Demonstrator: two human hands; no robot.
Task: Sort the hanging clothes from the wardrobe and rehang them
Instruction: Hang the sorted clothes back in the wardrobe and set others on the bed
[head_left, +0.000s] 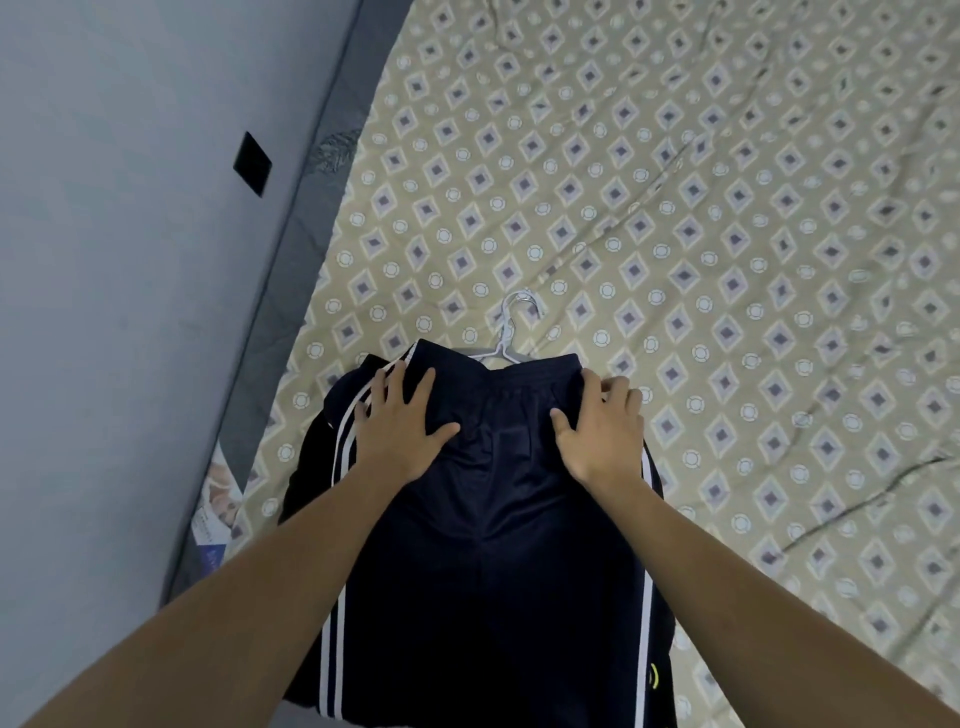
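Observation:
Dark navy shorts (488, 545) with white side stripes lie flat on the bed, waistband away from me. A white plastic hanger (511, 332) pokes out beyond the waistband, its hook resting on the sheet and its arms hidden under the fabric. My left hand (400, 421) lies flat with spread fingers on the left side of the waistband, over the stripes. At the right end of the waistband my right hand (602, 431) rests on the cloth, fingers bent over the corner of the fabric. More dark clothing (317, 441) lies beneath the shorts at the left.
The bed carries a beige sheet (727, 234) with a diamond and circle print, wrinkled at the right. A grey mattress edge (291, 249) runs along a pale wall (104, 260) bearing a black socket plate (252, 163). A printed label (221, 499) shows at the mattress side.

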